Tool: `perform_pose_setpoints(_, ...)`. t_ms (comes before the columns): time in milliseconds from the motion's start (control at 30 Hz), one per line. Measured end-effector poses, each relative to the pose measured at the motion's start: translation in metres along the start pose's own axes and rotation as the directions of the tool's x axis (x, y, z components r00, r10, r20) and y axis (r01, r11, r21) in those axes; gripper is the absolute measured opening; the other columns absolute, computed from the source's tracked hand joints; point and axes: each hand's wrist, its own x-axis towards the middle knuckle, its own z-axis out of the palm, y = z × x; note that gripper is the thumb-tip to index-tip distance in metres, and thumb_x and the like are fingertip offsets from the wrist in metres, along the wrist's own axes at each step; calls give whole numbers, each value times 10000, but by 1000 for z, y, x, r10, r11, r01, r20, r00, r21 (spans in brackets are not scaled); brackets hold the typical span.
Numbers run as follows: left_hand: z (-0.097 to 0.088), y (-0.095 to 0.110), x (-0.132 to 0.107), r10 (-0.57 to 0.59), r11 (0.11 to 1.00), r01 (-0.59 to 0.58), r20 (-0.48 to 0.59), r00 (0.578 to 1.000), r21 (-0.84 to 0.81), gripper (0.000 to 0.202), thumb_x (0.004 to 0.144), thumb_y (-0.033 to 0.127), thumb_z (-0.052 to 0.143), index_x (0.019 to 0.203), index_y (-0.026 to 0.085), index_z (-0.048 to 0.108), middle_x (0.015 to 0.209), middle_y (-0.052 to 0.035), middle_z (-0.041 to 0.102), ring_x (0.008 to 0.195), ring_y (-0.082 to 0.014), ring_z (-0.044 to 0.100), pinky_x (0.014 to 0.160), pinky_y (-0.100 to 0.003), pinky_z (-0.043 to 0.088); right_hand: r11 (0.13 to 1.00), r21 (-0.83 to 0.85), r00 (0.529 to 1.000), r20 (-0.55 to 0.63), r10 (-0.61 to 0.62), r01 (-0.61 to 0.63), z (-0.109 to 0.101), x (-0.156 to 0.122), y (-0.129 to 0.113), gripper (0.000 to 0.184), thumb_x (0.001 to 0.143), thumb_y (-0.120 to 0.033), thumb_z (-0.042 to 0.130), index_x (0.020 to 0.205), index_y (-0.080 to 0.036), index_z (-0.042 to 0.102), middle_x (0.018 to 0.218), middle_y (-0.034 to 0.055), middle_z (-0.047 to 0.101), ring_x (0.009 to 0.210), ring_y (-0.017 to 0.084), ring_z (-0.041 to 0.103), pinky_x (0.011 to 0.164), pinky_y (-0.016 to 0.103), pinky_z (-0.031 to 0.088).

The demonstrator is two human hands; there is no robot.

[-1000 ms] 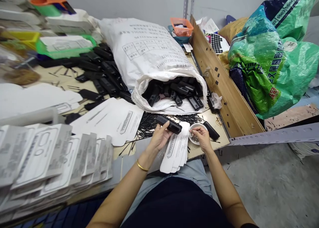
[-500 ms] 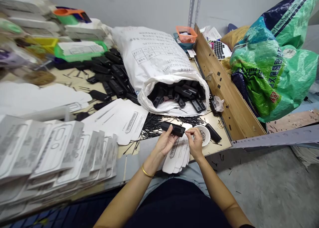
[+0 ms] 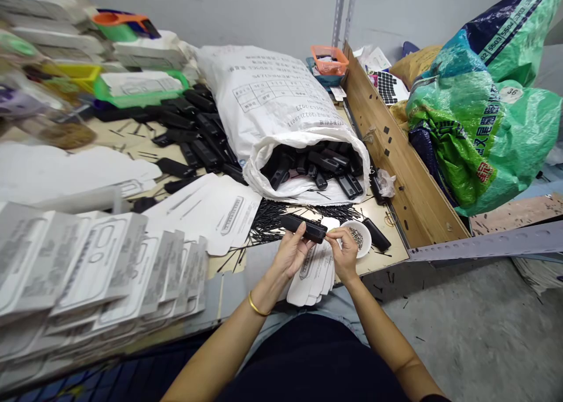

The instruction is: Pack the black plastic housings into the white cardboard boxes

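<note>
My left hand [image 3: 292,252] is closed around a long black plastic case [image 3: 304,227], held level above the table's front edge. My right hand [image 3: 343,252] pinches its fingertips together right at the case's right end; what it pinches is too small to name. Just right of it stands a small white bowl [image 3: 365,239] of tiny metal parts. Under both hands lies a stack of white printed cards [image 3: 313,272]. A heap of thin black pins [image 3: 268,219] lies behind the case.
A big white sack [image 3: 281,103] lies open with several black cases inside. More black cases [image 3: 193,132] and stacked white cards [image 3: 88,267] cover the left table. A wooden board [image 3: 396,150] walls the right edge, with green bags [image 3: 475,103] beyond. An orange basket [image 3: 329,59] sits at the back.
My right hand left the white bowl and came left to the end of the black case. The left hand has kept holding the case nearly still.
</note>
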Motion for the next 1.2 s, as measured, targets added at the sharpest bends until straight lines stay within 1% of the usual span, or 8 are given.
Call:
perform_pose_setpoints(167,10,22,-15,96,992,-100,58,994,71,394,721,138,720,1074,221,566,950,-25,675,887,-165,646,856,-370,530,957,160,970,30,240,-241,-40,2,2,94,805,-283,604,749,-206,609,784,35,616,810,187,584,782,346,470)
perform_pose_setpoints(300,-12,50,-36,313,935,-320,71,947,154,398,704,90,701,1036,279,591,1036,-8,669,1058,-211,609,929,-385,495,967,-149,845,472,252,-205,-102,5,0,113,800,-289,618,726,-217,662,764,45,656,760,207,585,742,357,461)
perform_pose_setpoints(400,-44,53,-37,396,822,-390,77,915,415,382,595,-2,726,870,250,644,949,7,688,1076,-224,596,954,-328,477,944,-310,759,586,285,-115,-118,7,-3,159,825,-318,591,731,-216,669,729,33,660,704,197,580,685,334,451)
perform_pose_setpoints(500,-60,43,-20,380,737,-312,15,925,600,395,550,2,755,867,214,650,895,-16,691,1040,-224,605,943,-283,461,913,-407,817,534,219,21,-93,16,-2,135,848,-308,563,851,-212,658,845,48,664,825,213,587,754,345,445)
perform_pose_setpoints(733,-55,44,30,351,836,-301,-25,936,460,560,619,133,764,1128,199,541,1074,-83,657,996,-196,620,876,-307,492,598,-733,809,542,227,323,-17,42,26,373,595,-142,793,923,-164,617,961,136,635,960,293,514,909,461,337)
perform_pose_setpoints(967,-50,38,18,463,716,-389,22,886,580,808,496,16,793,1235,215,535,1308,-117,515,1310,-233,403,1085,-329,313,720,-671,710,595,377,180,-7,67,33,204,626,-115,753,614,-171,557,708,28,607,800,206,521,817,380,325)
perform_pose_setpoints(1100,-31,38,-14,59,863,-129,157,986,489,633,628,129,767,1222,224,570,1235,-98,591,1229,-243,500,1056,-321,363,887,-430,765,624,159,167,-3,80,6,118,762,-215,666,684,-191,581,794,6,629,836,176,531,828,341,343)
perform_pose_setpoints(1200,-29,36,-31,-373,866,253,221,901,431,441,676,283,751,1082,144,650,1028,-149,679,1001,-295,637,890,-373,503,994,-79,739,674,-4,77,-1,89,-7,183,800,-310,630,662,-200,580,744,-8,626,769,156,556,805,325,403)
